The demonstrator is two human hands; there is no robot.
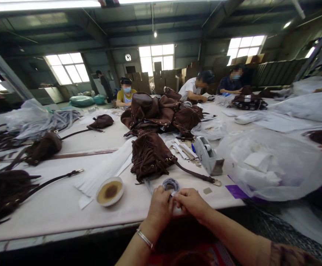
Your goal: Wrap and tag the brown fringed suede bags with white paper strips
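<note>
At the table's front edge my left hand [160, 205] and my right hand [190, 201] meet, fingers closed. A grey, film-wrapped looped strap [170, 182] rises just beyond them, and the left fingers grip its near end. My right thumb and fingertips pinch close beside it; what lies between them is too small to make out. Just behind the loop lies a dark brown fringed handbag [152, 155], its strap [195, 173] stretched to the right with a metal clasp at the end.
A bowl of brownish paste [111, 191] stands left of my hands. A tape dispenser [209, 157] and a large plastic bag [271, 166] are at right. Brown bags [163, 112] are heaped behind. Several people work across the tables. More bags [8, 192] lie left.
</note>
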